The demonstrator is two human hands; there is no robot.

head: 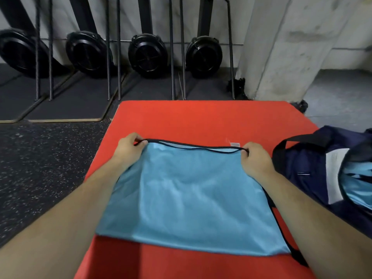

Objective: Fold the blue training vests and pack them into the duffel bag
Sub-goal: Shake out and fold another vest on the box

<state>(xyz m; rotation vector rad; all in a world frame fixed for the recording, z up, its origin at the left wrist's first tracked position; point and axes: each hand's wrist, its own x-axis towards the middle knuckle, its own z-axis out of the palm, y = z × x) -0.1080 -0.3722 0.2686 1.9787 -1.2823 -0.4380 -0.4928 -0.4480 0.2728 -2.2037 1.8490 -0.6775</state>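
Head view: a light blue vest [181,194] lies spread flat on a red mat [201,117], right in the middle of the picture. It has a thin dark edge all around.

The left hand [128,148] is at the vest's 10 o'clock corner. Its fingers [133,137] are curled and pinch the dark edge there. The right hand [255,160] is at the 2 o'clock corner and pinches the same edge. Between the two hands the far edge is lifted a little off the mat and sags in the middle. A small white tag [234,144] sticks up just beside the right hand.

At 3 o'clock from the vest sits a dark blue duffel bag [314,168], partly on the mat, with its black strap looped toward the right hand. The bag is open, and some light blue cloth [360,184] shows inside. It may be another vest, but it is cut off at the picture's edge.

At 12 o'clock, past the mat, four black round wheels [148,55] stand in a row by the wall. A grey pillar [281,47] stands at 1 o'clock. The speckled floor [40,158] lies at 9 o'clock.
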